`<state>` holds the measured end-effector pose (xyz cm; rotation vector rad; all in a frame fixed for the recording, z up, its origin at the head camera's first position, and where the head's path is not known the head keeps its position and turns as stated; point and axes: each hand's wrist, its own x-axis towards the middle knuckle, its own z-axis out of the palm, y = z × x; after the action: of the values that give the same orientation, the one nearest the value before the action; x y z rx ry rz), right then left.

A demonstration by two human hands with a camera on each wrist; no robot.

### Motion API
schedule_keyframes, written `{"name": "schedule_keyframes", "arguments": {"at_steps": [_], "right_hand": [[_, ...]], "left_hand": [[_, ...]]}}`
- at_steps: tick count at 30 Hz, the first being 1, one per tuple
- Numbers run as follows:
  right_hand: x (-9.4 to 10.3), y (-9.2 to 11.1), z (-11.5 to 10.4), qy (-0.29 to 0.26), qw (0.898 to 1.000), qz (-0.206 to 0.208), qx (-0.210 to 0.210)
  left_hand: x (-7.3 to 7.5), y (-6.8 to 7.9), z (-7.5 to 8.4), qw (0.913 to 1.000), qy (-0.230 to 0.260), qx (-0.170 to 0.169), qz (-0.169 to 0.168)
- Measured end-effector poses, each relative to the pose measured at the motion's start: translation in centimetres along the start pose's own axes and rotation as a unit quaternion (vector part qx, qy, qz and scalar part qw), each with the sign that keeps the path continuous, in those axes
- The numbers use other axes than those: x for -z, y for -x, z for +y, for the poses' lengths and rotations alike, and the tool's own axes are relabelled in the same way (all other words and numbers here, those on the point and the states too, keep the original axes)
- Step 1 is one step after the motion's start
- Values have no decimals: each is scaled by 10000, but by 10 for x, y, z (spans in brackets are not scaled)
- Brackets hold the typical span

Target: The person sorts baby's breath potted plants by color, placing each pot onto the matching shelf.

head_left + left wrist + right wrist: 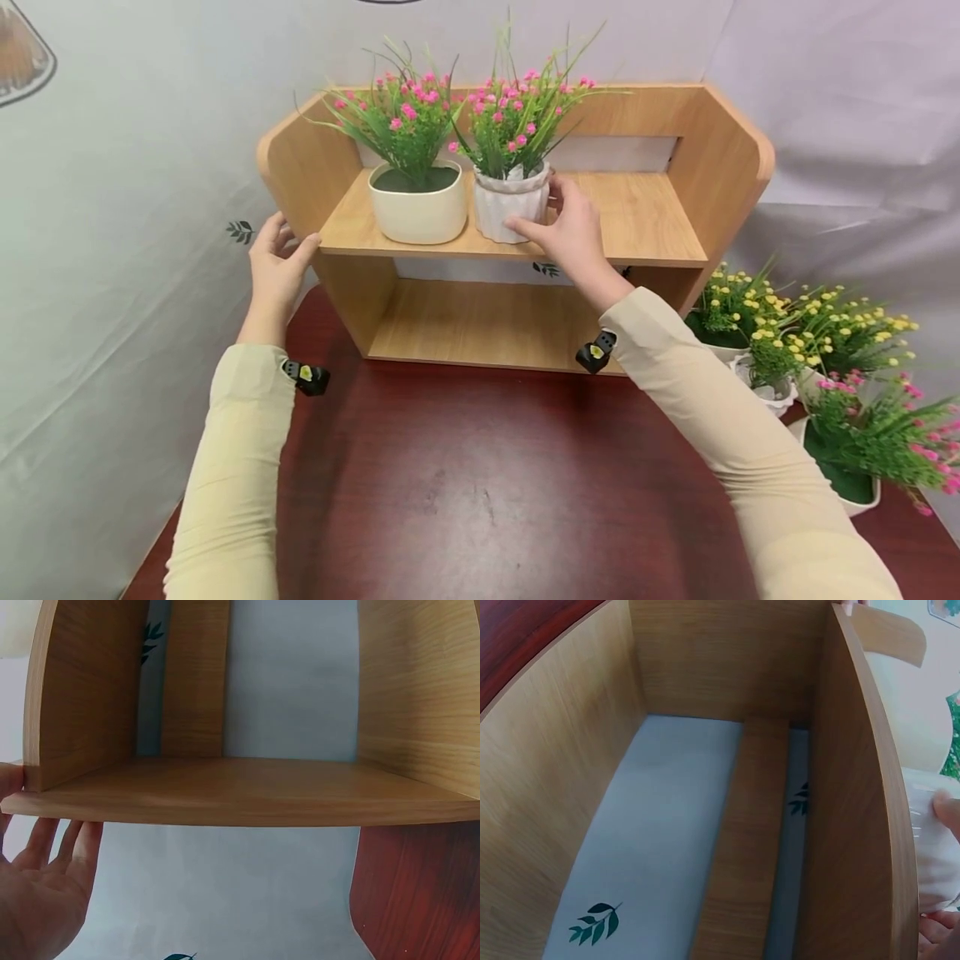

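Here on the upper board point(637, 217) of the shelf point(722, 167), the white pot point(504, 212) is gripped by the right hand point(576, 229): the thumb is laid across its front, the other fingers are bent round its right side, and the gap between is filled by the fluted wall. Over on the left, the shelf's side panel point(311, 167) is pinched by the left hand point(276, 271), thumb set at the front edge, fingers point(84, 847) slightly parted against the outer face. The white pot is topped by a ruffled rim and grassy pink flowers point(517, 108). Just beside it, a smooth, rounded cream pot point(417, 215) is similarly planted. Pale grain is shown along the wood; below, the bench point(465, 483) is dark red and glossy. Yellow-flowered plants point(776, 358) and a pink-flowered one point(877, 429) are clustered at right.
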<state>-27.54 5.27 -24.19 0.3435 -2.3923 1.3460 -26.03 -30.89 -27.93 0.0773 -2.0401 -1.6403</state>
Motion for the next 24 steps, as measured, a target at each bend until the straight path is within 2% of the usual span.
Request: {"name": "schedule_keyframes", "arguments": {"at_steps": [3, 8, 11, 17, 24], "right_hand": [[0, 0, 0, 104, 9999, 0, -45], [0, 1, 1, 43, 10000, -53, -42], [0, 3, 2, -3, 10000, -15, 1], [3, 9, 1, 32, 9992, 381, 96], [10, 23, -3, -1, 9957, 791, 492]], "left_hand": [[-1, -1, 0, 10000, 3, -47, 23], [0, -1, -2, 9989, 471, 48, -60], [0, -1, -4, 9984, 533, 125, -167], [-2, -1, -4, 9980, 444, 313, -324], [-1, -1, -3, 9972, 534, 466, -244]]}}
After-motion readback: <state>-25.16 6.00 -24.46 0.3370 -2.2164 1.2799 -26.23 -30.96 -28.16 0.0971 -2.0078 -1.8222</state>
